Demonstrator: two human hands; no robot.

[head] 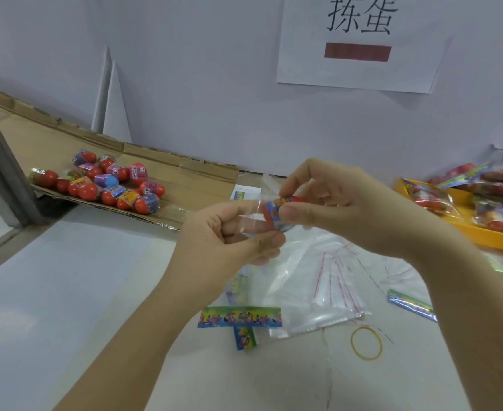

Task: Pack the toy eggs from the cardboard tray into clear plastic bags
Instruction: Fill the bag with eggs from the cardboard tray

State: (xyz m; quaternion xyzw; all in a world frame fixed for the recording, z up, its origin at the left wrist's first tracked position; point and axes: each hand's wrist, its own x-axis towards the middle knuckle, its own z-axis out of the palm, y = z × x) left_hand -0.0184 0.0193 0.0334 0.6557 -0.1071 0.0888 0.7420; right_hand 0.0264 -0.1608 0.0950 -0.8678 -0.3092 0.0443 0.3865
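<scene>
Both hands met just right of the cardboard tray [191,176], on its near side. The left hand [229,235] pinched the mouth of a clear plastic bag [248,222]. The right hand [339,203] pinched one toy egg [275,216] between thumb and fingers at that mouth. Loose eggs [102,185] remained in the tray.

Risk, as judged: the thin film may fold shut or slip the left pinch, so the egg catches the rim, drops to the table [66,292] and rolls.

The egg's long axis lay roughly crosswise, one end toward the bag; which end led could not be told.
</scene>
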